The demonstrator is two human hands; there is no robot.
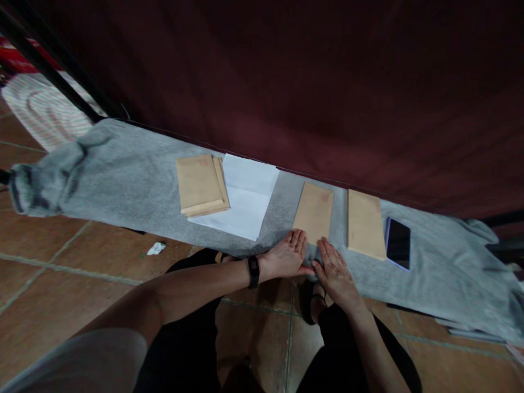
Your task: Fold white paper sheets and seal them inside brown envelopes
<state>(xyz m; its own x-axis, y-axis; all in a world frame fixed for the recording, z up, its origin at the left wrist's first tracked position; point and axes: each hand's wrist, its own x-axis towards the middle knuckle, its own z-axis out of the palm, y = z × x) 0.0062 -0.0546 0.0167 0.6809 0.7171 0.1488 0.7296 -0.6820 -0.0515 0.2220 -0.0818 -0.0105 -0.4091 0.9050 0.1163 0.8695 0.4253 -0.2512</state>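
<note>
A brown paper envelope (315,210) lies flat on the grey cloth, directly in front of me. My left hand (286,254) rests at its lower left corner, fingers stretched out. Against the lower right corner lies my right hand (335,273), its fingers also extended and flat. Both thumbs point toward each other below the envelope's near edge. To the left, a small pile of brown envelopes (200,183) partly covers white paper sheets (249,194). On the right another brown envelope or stack of them (365,224) lies beside a phone (398,243).
Grey cloth (123,169) covers a long narrow surface. A dark red curtain-like cloth (286,82) rises behind it. Striped fabric (53,106) and dark bars (53,65) are at the far left. A crumpled white scrap (156,248) lies on the tiled floor (98,278).
</note>
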